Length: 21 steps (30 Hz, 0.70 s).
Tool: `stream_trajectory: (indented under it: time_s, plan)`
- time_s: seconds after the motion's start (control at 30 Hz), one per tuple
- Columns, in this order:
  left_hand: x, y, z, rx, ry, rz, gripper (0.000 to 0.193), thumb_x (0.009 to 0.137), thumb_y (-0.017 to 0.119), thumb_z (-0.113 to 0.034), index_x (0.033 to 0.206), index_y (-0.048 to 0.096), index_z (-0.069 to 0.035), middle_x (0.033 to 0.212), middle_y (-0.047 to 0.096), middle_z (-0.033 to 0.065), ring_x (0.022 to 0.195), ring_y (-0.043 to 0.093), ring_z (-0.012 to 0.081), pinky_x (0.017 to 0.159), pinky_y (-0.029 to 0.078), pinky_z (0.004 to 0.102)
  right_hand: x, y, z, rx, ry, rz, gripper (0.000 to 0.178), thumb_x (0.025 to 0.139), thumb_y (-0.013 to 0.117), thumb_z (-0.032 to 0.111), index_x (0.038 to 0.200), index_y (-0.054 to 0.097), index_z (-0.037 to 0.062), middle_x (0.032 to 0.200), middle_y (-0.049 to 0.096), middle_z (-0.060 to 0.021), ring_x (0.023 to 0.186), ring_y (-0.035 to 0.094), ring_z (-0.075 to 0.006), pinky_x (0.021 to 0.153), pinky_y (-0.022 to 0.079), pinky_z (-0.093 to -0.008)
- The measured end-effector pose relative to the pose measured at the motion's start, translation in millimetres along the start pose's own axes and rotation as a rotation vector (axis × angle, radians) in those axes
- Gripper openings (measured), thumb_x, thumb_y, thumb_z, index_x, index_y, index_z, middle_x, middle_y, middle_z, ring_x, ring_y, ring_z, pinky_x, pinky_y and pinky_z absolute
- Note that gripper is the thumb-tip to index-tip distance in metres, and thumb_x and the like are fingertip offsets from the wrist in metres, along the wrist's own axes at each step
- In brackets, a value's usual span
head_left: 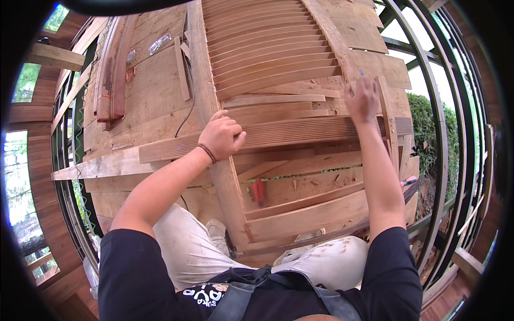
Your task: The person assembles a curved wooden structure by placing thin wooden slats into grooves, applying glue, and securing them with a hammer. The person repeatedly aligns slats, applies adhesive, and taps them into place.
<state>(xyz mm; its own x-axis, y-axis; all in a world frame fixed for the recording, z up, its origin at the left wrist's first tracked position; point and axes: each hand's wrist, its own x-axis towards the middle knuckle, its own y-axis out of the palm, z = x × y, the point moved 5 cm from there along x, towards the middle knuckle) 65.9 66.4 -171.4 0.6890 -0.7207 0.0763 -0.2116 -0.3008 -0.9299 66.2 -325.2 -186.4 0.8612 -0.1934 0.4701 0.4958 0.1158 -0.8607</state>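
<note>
A wooden louvered frame (199, 59) lies in front of me, with several thin slats (273, 59) set across its far part. My left hand (222, 136), a beaded bracelet on the wrist, rests with curled fingers over the left side rail beside a grooved brown board (292, 134). The board crosses the frame's open section. My right hand (364, 101) is closed at the right side rail (326, 27), close to the last slat's end. Whatever either hand may hold is hidden by the fingers.
Loose wooden strips (278, 100) lie between the rails. A red-handled tool (258, 192) lies nearer me, and a screwdriver (409, 181) sits at the right. Dark boards (112, 69) are stacked at left, with a thin cable (187, 115) nearby. Metal railings (431, 91) stand at right.
</note>
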Motion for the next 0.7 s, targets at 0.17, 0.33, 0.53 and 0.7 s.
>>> stream_trajectory:
  time_s: [0.17, 0.33, 0.53, 0.7]
  plan:
    - [2.6, -2.0, 1.7, -0.026, 0.027, -0.062, 0.025, 0.088, 0.065, -0.021, 0.068, 0.069, -0.006, 0.072, 0.067, 0.0109, 0.081, 0.067, 0.0283, 0.107, 0.044, 0.0434, -32.5, 68.9, 122.2, 0.359, -0.295, 0.858, 0.022, 0.089, 0.067, 0.018, 0.107, 0.074, 0.007, 0.108, 0.074, -0.0172, 0.11, 0.068, -0.0372, 0.094, 0.054, -0.0485]
    - [3.9, -6.4, 0.7, -0.079, 0.078, -0.135, 0.022, 0.083, 0.068, -0.017, 0.065, 0.064, -0.006, 0.069, 0.063, 0.0099, 0.076, 0.063, 0.0291, 0.091, 0.05, 0.0397, -19.3, 137.9, 151.5, 0.166, -0.169, 1.176, 0.028, 0.09, 0.063, 0.014, 0.115, 0.073, 0.0066, 0.119, 0.072, -0.0186, 0.117, 0.066, -0.0383, 0.098, 0.053, -0.0475]
    - [-3.5, -5.9, 3.2, -0.098, 0.02, -0.168, 0.016, 0.084, 0.068, -0.013, 0.071, 0.064, -0.005, 0.076, 0.062, 0.0108, 0.085, 0.062, 0.0305, 0.092, 0.049, 0.0419, -36.9, 170.3, 161.5, 0.002, -0.382, 1.281, 0.029, 0.088, 0.064, 0.008, 0.115, 0.073, 0.0041, 0.121, 0.072, -0.0198, 0.114, 0.068, -0.0379, 0.098, 0.054, -0.0463]
    - [-0.7, -8.6, 2.9, -0.018, -0.167, -0.294, 0.017, 0.083, 0.068, -0.015, 0.097, 0.066, -0.005, 0.108, 0.064, 0.0133, 0.114, 0.057, 0.0341, 0.106, 0.042, 0.0457, -43.8, 180.9, 144.9, 0.064, -0.22, 1.368, 0.026, 0.088, 0.062, 0.006, 0.11, 0.074, 0.0048, 0.12, 0.072, -0.0196, 0.112, 0.069, -0.037, 0.094, 0.056, -0.0459]
